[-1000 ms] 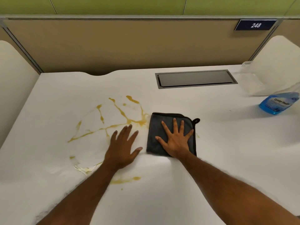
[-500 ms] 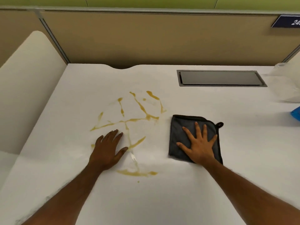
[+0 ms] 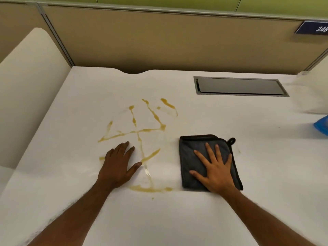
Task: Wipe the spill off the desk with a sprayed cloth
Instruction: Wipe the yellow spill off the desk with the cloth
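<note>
Both hands unmoved since prior frame, right hand [image 3: 215,172] flat on cloth [image 3: 189,157], left hand [image 3: 118,166] flat on spill [image 3: 142,130] edge

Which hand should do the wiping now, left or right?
Right, most likely. The right hand already lies spread flat on the grey cloth, just right of the yellow spill, so it can slide the cloth left. The left hand rests bare on the desk.
</note>
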